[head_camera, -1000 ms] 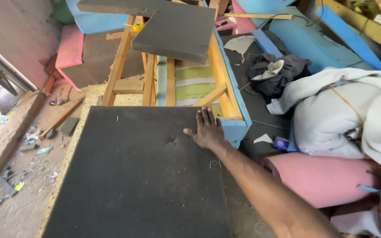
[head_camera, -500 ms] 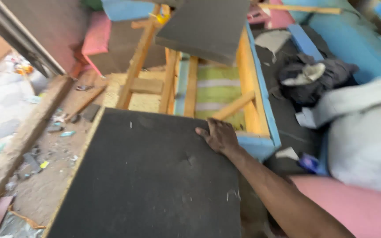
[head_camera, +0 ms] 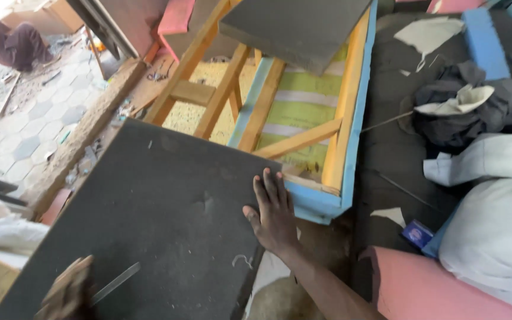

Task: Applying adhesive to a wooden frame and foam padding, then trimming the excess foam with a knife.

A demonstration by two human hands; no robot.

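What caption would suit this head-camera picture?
Right hand flat on a dark grey foam sheet beside a wooden frame.

Right hand point(head_camera: 274, 216) flat, palm down, fingers point(head_camera: 271, 186) extended and close together, pointing up-frame; thumb splayed to the left; wrist straight; bare forearm runs down-right out of frame; left hand point(head_camera: 66, 293) blurred at bottom-left edge, grip unclear.

At about four o'clock from your view's centre you see one small package point(head_camera: 417, 233): flat, rectangular, dark blue with a touch of red and white. It lies on the dark floor, just beside the pink foam roll point(head_camera: 440, 290) and the white cushion point(head_camera: 496, 237). You see no signs or screens.
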